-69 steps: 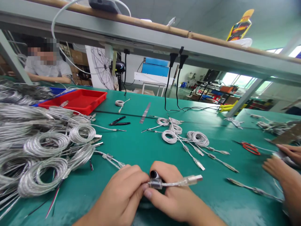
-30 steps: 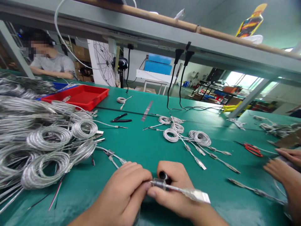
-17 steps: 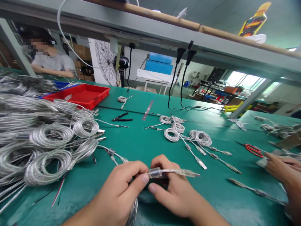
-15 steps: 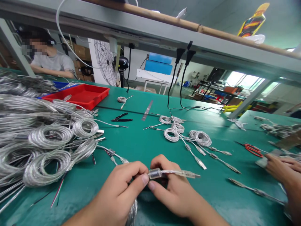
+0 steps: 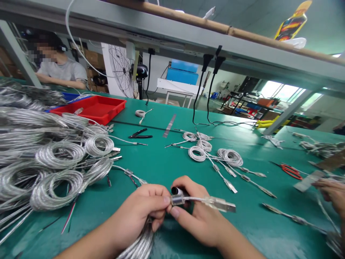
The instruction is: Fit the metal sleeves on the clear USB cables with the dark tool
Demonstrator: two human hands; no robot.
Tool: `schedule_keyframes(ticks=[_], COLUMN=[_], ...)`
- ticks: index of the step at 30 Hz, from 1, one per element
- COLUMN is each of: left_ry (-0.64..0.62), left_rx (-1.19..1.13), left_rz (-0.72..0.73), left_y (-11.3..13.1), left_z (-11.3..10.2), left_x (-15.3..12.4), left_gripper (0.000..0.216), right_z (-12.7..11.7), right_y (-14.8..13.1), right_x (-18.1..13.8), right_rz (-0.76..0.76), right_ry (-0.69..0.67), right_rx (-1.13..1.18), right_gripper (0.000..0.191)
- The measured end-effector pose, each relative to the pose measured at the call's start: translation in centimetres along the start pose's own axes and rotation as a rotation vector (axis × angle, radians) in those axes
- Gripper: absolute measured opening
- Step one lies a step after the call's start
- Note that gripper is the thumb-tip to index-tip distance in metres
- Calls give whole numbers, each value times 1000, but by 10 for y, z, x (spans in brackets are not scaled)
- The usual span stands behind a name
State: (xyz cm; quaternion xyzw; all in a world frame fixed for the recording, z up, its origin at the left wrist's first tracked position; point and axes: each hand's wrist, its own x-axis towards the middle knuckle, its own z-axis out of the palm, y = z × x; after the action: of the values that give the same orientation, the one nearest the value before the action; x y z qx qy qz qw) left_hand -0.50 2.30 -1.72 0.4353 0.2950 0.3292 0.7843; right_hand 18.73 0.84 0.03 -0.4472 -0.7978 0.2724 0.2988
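A clear-jacketed USB cable runs between my two hands, its ferrite bead showing at the fingertips. My left hand is closed, pinching the cable just left of the bead. Below it hangs the cable's silvery coil, partly cut off by the frame edge. My right hand is closed around the bead, thumb beneath it. The metal USB plug points right across this hand. A dark cylinder with a pale end shows by my right index finger; its kind I cannot make out.
Piled coiled cables cover the left side, beside a red tray. Ahead lie black-handled cutters, a steel ruler and several coiled USB cables. Red-handled scissors and a co-worker's hand are at right.
The USB plug has turned, so its broad face now shows. The dark cylinder has come into sight, and more of the coil shows under my left hand. The co-worker's hand moved right.
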Motion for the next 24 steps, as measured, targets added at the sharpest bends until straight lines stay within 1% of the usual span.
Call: schedule_keyframes(ticks=[3, 7, 10, 14, 17, 20, 21, 23, 24], left_ry=[-49, -101, -130, -148, -113, -36, -12, 42, 65], left_rx=[-51, -112, -145, -149, -109, -7, 42, 147, 201], left_rz=[-78, -180, -209, -206, -178, -111, -87, -48, -38], left_y=[-3, -2, 0, 0, -1, 0, 0, 2, 3], left_z=[-3, -7, -10, -10, -7, -3, -1, 1, 3], left_x=[4, 5, 3, 3, 3, 5, 6, 10, 12], left_gripper=[42, 38, 34, 32, 35, 42, 44, 49, 50], right_z=[-2, -2, 0, 3, 4, 7, 8, 11, 12], right_y=[-1, 0, 1, 3, 8, 19, 25, 37, 43], right_x=[1, 0, 1, 4, 7, 6, 6, 8, 10], right_rz=[-32, -70, -75, -112, -136, -88, -94, -103, -98], right_ry=[1, -49, -65, -42, 5, 51, 90, 65, 74], right_rx=[24, 69, 76, 63, 52, 26, 33, 94, 119], right_gripper=[18, 18, 20, 28, 31, 27, 29, 37, 39])
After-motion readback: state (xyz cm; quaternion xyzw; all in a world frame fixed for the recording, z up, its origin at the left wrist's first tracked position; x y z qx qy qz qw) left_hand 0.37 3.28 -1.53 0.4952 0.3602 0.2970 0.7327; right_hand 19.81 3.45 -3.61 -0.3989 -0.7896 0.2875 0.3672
